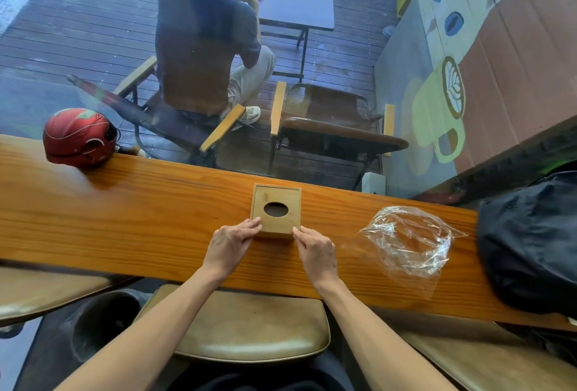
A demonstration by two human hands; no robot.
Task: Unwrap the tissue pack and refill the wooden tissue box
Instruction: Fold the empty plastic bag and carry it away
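The wooden tissue box point(276, 195) stands on the long wooden counter point(140, 218), lid on, with a dark oval opening on top. No tissue shows through the opening. My left hand point(232, 242) pinches the box's near left corner with its fingertips. My right hand point(313, 250) holds the near right corner the same way. An empty, crumpled clear plastic wrapper point(409, 239) lies on the counter to the right of the box, apart from it.
A red helmet point(78, 137) sits at the counter's far left edge. A black bag point(530, 240) rests at the right end. Behind the glass a person sits in a chair on a wooden deck. A cushioned stool point(249, 325) stands below me.
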